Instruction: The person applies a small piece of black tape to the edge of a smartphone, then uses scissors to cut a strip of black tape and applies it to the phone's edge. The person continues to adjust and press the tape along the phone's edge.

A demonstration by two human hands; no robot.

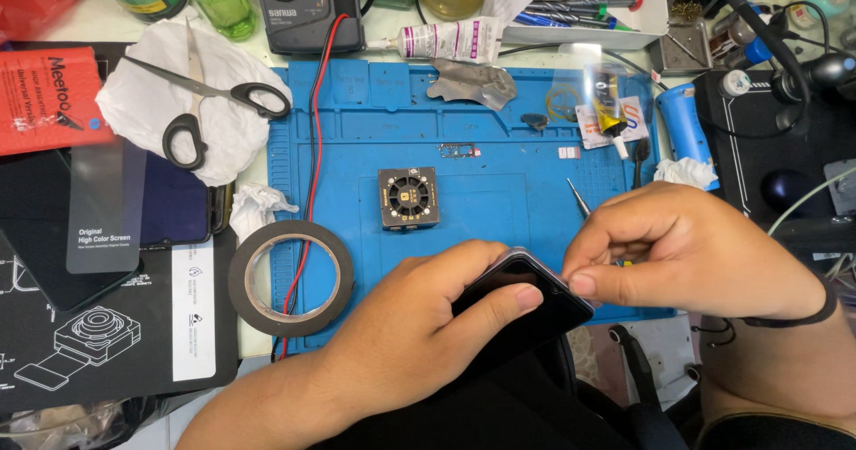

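A black smartphone (526,312) is tilted on its edge near the front of the blue work mat (499,147). My left hand (419,325) grips it from below, thumb across the dark screen. My right hand (687,249) pinches the phone's upper right edge with thumb and fingertips. A thin metal tweezer tip (578,197) sticks out just behind my right hand. A small square black fan-like module (408,198) sits on the mat just beyond the phone.
A roll of black tape (291,278) lies at the mat's left edge, crossed by a red wire (314,138). Scissors (209,102) rest on white tissue at the left. A glue tube (450,39), screwdrivers in a white tray (580,2) and bottles line the back.
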